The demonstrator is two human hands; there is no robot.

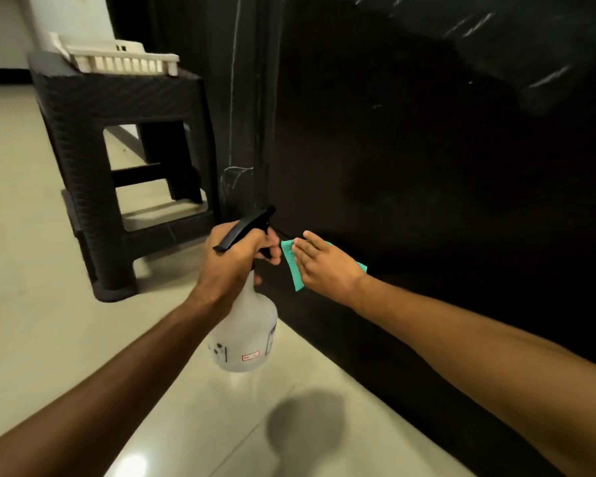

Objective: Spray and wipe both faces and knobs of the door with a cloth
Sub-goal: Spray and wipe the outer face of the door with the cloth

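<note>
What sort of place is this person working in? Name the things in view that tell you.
Probably a room in a home: a dark door over a glossy tiled floor, and beside it a dark woven-pattern plastic stool carrying a white plastic basket.

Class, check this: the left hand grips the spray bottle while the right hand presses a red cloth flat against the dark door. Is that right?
Not quite. The head view shows the cloth is teal, not red. The rest holds: the left hand grips the spray bottle, and the right hand presses the cloth flat against the dark door.

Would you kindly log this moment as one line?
left hand: grips spray bottle | right hand: presses teal cloth flat on dark door, low
</note>
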